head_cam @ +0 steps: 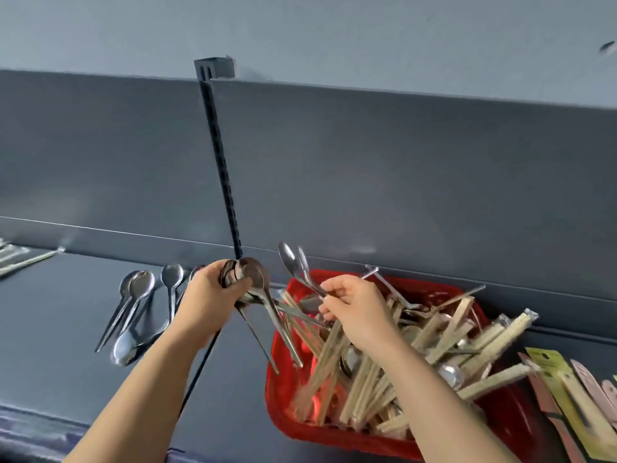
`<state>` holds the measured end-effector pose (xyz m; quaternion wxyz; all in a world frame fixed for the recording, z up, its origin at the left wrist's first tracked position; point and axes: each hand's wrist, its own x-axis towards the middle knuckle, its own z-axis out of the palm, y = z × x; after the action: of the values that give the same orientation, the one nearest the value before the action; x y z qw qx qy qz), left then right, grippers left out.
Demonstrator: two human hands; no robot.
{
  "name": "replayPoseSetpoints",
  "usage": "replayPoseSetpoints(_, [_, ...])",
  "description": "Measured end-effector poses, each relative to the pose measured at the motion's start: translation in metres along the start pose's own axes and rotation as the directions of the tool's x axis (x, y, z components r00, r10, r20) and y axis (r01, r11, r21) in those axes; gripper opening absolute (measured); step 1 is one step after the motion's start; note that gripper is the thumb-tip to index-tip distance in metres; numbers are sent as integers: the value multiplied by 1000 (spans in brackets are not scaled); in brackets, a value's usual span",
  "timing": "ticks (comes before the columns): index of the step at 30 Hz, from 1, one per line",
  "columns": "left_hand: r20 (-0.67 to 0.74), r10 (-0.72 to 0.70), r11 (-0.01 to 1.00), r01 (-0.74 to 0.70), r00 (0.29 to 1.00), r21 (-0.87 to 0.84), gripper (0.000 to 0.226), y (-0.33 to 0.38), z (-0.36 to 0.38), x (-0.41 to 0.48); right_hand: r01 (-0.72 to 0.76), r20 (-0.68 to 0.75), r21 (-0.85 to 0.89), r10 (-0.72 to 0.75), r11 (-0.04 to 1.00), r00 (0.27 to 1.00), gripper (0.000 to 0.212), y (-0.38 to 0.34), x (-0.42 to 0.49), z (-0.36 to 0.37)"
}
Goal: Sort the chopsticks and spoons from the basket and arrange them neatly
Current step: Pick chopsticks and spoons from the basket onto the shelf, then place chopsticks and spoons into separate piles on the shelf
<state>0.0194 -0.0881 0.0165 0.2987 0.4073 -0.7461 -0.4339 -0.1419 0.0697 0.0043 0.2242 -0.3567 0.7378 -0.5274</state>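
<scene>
Lifting two spoons (293,265) above the red basket (283,389), the right hand (354,309) pinches their handles; the left hand (213,292) grips a nested spoon stack (248,279); align bowls before adding.

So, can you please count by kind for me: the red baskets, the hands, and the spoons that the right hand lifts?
red basket: 1
hands: 2, the left hand and the right hand
raised spoons in the right hand: 2
Total: 5
The spoon stack in the left hand is packed too tightly to count.
</scene>
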Motion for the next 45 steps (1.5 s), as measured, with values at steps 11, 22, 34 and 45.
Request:
replayPoseSetpoints(11, [-81, -211, 964, 221, 974, 149, 13, -115, -142, 59, -235, 116, -45, 239, 971, 964, 21, -28, 44, 198])
replayPoseSetpoints(22, [21, -179, 934, 163, 984, 318, 22, -177, -141, 123, -462, -141, -11, 456, 887, 879, 20, -22, 62, 283])
replayPoseSetpoints(34, [8, -89, 927, 80, 996, 368, 36, -184, -151, 121, -428, -125, -108, 415, 897, 901, 24, -31, 44, 283])
replayPoseSetpoints(45, [130, 200, 972, -214, 971, 102, 3, -107, -126, 85, -309, -332, -26, 283, 951, 900, 36, -57, -4, 193])
